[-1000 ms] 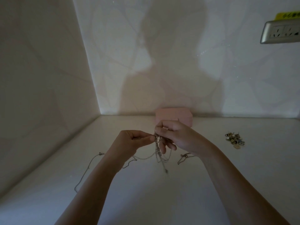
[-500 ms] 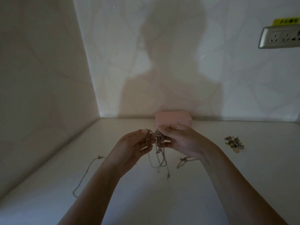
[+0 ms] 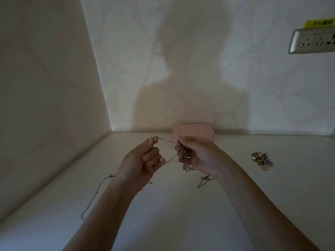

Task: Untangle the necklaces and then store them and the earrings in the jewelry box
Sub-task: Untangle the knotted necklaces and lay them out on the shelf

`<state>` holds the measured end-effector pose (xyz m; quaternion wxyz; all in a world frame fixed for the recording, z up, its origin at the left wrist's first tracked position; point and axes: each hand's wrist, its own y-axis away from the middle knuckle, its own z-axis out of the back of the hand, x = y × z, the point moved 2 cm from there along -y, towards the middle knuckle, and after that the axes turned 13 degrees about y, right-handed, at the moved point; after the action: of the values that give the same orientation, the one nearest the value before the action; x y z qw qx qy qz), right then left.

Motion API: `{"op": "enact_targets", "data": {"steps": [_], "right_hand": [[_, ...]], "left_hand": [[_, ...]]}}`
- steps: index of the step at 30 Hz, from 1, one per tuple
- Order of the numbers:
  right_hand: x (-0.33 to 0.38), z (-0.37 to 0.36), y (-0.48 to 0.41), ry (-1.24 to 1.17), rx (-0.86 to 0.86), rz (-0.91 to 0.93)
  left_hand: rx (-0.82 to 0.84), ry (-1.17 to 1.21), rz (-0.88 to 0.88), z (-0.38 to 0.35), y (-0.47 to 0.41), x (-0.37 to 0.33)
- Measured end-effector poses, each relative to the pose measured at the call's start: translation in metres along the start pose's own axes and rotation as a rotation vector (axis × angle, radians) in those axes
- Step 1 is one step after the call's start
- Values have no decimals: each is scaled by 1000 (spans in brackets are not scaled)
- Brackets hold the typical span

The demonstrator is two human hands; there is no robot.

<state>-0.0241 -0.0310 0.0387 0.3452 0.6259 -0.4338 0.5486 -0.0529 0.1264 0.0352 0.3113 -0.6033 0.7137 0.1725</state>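
A tangled bunch of thin silver necklaces [image 3: 184,156] hangs above the white tabletop, held in my right hand [image 3: 199,156], whose fingers curl round the knot. My left hand [image 3: 143,160] pinches chain strands [image 3: 167,141] and pulls them taut to the left, away from the bunch. Another thin chain [image 3: 96,194] lies on the table, partly hidden under my left forearm. A short piece of chain [image 3: 204,180] lies below my right wrist. The closed pink jewelry box [image 3: 194,132] stands at the back wall behind my hands. A small heap of earrings [image 3: 261,158] lies to the right.
The white tabletop [image 3: 172,214] sits in a corner, with a wall on the left and one at the back. A silver power socket [image 3: 313,40] with a yellow label is mounted on the back wall, upper right.
My hands have moved apart: the left hand has drawn strands out to the left and they are now taut. The right hand has gathered the hanging bunch closer into its fingers.
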Motion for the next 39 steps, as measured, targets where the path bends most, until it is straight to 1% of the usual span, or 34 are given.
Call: {"op": "enact_targets", "data": {"steps": [1,3,7,9,13,17,20,24,28,31,33,35,37,39], "right_hand": [[0,0,0,103,-16,18],[1,0,3,225,0,43],[5,-2,11,395,134,97],[6,-2,13,510,174,105],[4,-2,14,648,170,91],[6,-2,14,629,119,150],[6,-2,12,627,56,180],[4,-1,10,577,30,148],[4,-3,12,639,54,171],[2,-3,10,632,14,182],[2,-2,8,621,-19,168],[2,-1,6,550,-20,135],[3,0,6,446,-17,79],[3,-1,7,423,-26,39]], "left_hand": [[-7,9,1,1,0,-2],[1,18,28,1,2,-7],[39,-26,91,-1,4,-9],[59,-67,104,-2,5,-10],[66,-117,112,0,5,-10],[25,-156,68,4,4,-11],[-8,-130,47,6,3,-11],[39,-73,74,7,1,-6],[49,-128,84,6,1,-3],[49,-171,69,8,1,-2],[23,-192,51,9,1,-5],[-5,-175,44,11,0,-8],[21,-151,71,12,0,-9],[70,-176,117,10,2,-7]]}}
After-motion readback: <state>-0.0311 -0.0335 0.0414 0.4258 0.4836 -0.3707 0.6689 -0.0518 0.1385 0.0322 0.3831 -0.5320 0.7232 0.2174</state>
